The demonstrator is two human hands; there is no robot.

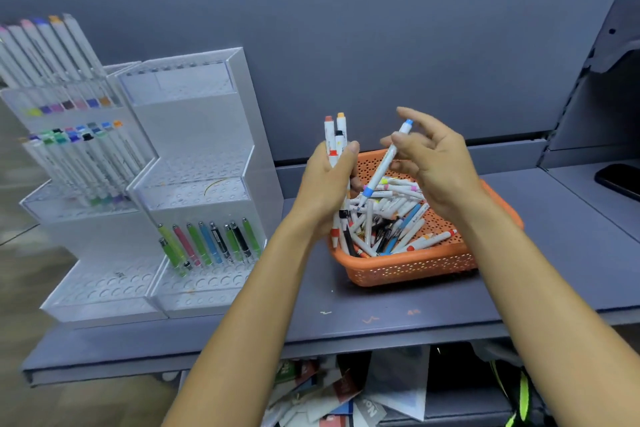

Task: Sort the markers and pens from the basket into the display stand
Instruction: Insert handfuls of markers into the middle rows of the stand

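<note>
Several markers stand bunched upright in the left hand (325,191), and that bundle of markers (334,139) is gripped tight, fingers wrapped round the barrels, red and orange caps poking out on top. Over to the right hand (436,163): thumb and curled fingers pinch a blue-capped marker (384,163) at mid-barrel, forefinger lifted free. Both hands hover above the orange basket (408,269), which sits toward the right end of the shelf (346,319) with a heap of loose markers and pens inside. Now the geometry that matters: the blue-capped marker lies on a slant, upper cap toward the back panel, lower cap dipping down and left, just short of the left hand. The display stand (194,166) sits at the left end of the shelf, well apart from the basket, and the left hand is the nearer one to it. My read: the single marker joins the bunch first, then the load travels leftward, barrels needing to go upright for those holes.
</note>
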